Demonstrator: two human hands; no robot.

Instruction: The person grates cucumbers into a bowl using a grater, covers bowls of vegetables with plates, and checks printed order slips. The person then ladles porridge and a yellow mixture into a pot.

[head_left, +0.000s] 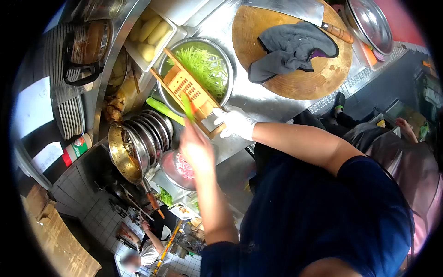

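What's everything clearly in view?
shred bowl: one, silver, worktop
shreds: many, green, shred bowl
slicer: one, orange, over shred bowl
chopping board: one, brown, worktop
cloth: one, grey, chopping board
knife: one, silver, chopping board
pans: several, silver and gold, left of centre
plates: several, white, far left
vegetables: several, yellow, white tray
other people: at least two, mixed clothing, background
left hand: one, bare, holding green piece
right hand: one, white-gloved, holding slicer

The bowl point(229, 74) is glossy metal, the chopping block point(295, 87) matt wood.
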